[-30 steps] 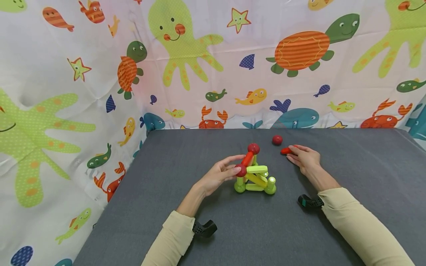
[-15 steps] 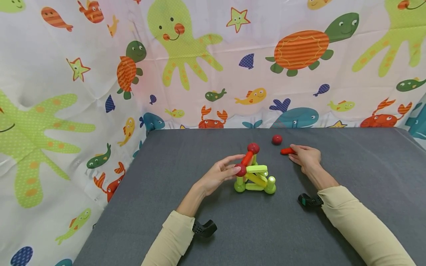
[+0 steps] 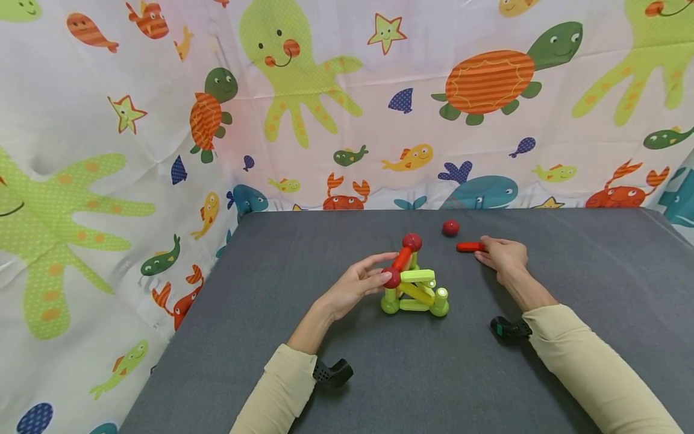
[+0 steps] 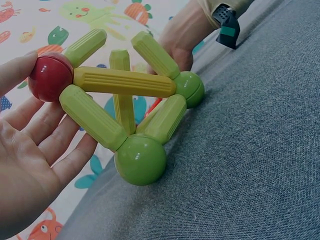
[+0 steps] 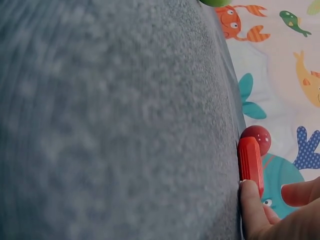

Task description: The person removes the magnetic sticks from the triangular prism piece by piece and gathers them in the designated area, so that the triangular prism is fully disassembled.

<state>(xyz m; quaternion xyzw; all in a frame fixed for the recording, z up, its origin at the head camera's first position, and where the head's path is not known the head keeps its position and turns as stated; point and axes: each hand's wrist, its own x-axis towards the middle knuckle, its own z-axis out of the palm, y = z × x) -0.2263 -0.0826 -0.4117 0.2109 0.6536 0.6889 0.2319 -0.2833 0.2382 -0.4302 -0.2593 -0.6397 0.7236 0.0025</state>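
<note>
My left hand (image 3: 355,286) pinches a red ball (image 4: 50,76) at the upper left corner of a stick-and-ball toy frame. Light green sticks (image 4: 95,117), a yellow stick (image 4: 125,82) and green balls (image 4: 140,160) make up the frame, which stands on the grey cloth. A red stick (image 3: 402,259) links the pinched ball to another red ball (image 3: 412,242) behind it. To the right, a loose red stick (image 5: 251,162) lies on the cloth. One fingertip of my right hand (image 3: 504,256) meets its near end, while another finger stands apart from it in the right wrist view.
A loose red ball (image 3: 450,228) lies near the back edge of the grey table (image 3: 303,241), just behind the loose stick. A curtain (image 3: 347,90) printed with sea animals hangs behind and at the left. Black wrist devices (image 3: 333,373) sit on both sleeves.
My right hand has slid to the right along the loose red stick, so more of the stick shows. The stick stays in about the same place. My left hand and the frame hold still.
</note>
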